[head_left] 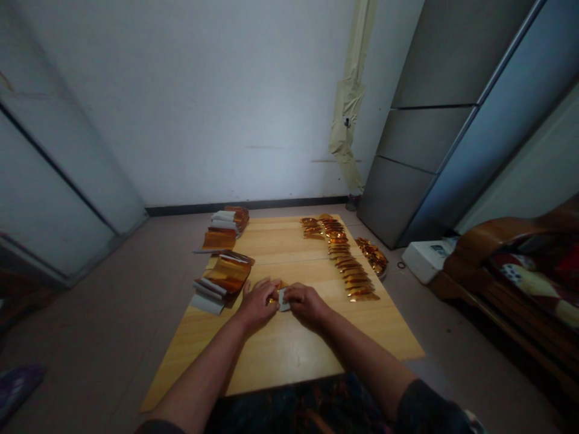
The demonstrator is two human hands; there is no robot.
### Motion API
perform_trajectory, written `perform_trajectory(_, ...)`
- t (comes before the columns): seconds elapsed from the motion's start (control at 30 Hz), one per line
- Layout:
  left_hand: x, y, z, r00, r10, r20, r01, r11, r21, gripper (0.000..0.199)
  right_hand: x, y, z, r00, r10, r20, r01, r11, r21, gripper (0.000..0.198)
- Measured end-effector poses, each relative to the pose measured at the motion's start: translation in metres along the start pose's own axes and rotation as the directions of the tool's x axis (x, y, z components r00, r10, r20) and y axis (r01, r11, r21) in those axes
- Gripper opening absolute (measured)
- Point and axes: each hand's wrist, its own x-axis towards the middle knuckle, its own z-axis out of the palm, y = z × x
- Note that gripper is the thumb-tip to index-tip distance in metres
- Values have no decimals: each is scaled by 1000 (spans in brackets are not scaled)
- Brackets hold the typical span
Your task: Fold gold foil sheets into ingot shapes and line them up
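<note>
Wooden table (289, 355) carried your work: left hand (259, 306) and right hand (307, 302) bent over small grey-and-gold sheet (284, 299), between side edges, well in from near edge. Whether fingers pinched sheet or merely pressed it could not be told. Thin sheet seemed to call for light, even fingertip pressure, edges squared flat. Refrigerator (434, 132) stood beyond right edge; folded gold pieces (346, 263) lined that edge. Far foil stack (219, 240) overhung left edge; nearer foil stack (228, 274), just beside left hand, likely cramped it.
</note>
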Motion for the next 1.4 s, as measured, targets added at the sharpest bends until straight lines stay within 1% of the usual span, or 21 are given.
perform_trajectory(0.1, -1, 2, -1, 1000, -9, -8, 9, 1000, -7, 33, 4, 2, 0, 999, 31, 23, -31, 999, 26, 13)
perform_trajectory(0.17, -1, 3, -2, 1000, -17, -9, 17, 1000, -16, 34, 8, 3, -1, 998, 60, 37, -60, 998, 3, 11)
perform_trajectory(0.3, 1, 3, -4, 999, -23, 23, 23, 999, -23, 30, 15, 0, 0, 993, 105, 47, -99, 989, -106, 10)
perform_trajectory(0.47, 2, 1, -3, 999, -18, 28, 19, 1000, -19, 48, 19, -8, 4, 984, 178, 27, -164, 948, -274, 11)
perform_trajectory(0.6, 2, -1, -1, 999, -9, 32, 9, 1000, -8, 46, 19, -14, 6, 982, 183, 51, -149, 911, -384, 15)
perform_trajectory(0.67, 3, -2, -1, 999, -7, 34, 8, 1000, -11, 47, 18, -14, 6, 986, 160, 49, -127, 905, -406, 15)
perform_trajectory(0.8, 3, -5, 2, 1000, -7, 21, 7, 1000, -6, 56, 18, -13, 10, 990, 128, 49, -93, 890, -447, 18)
perform_trajectory(0.97, 3, -6, 3, 1000, -9, 13, 9, 1000, -18, 57, 18, -13, 12, 983, 181, 28, -143, 852, -503, 19)
perform_trajectory(1.1, 2, -4, 1, 1000, -8, 17, 8, 1000, -25, 54, 19, -16, 11, 979, 201, 32, -158, 850, -502, 21)
perform_trajectory(1.3, 2, 4, -4, 999, -38, 34, 39, 999, -15, 59, 23, -17, 11, 967, 251, 46, -191, 832, -522, 22)
perform_trajectory(1.4, 2, 4, -5, 999, -33, 31, 33, 999, -13, 54, 24, -16, 11, 963, 264, 52, -199, 828, -524, 22)
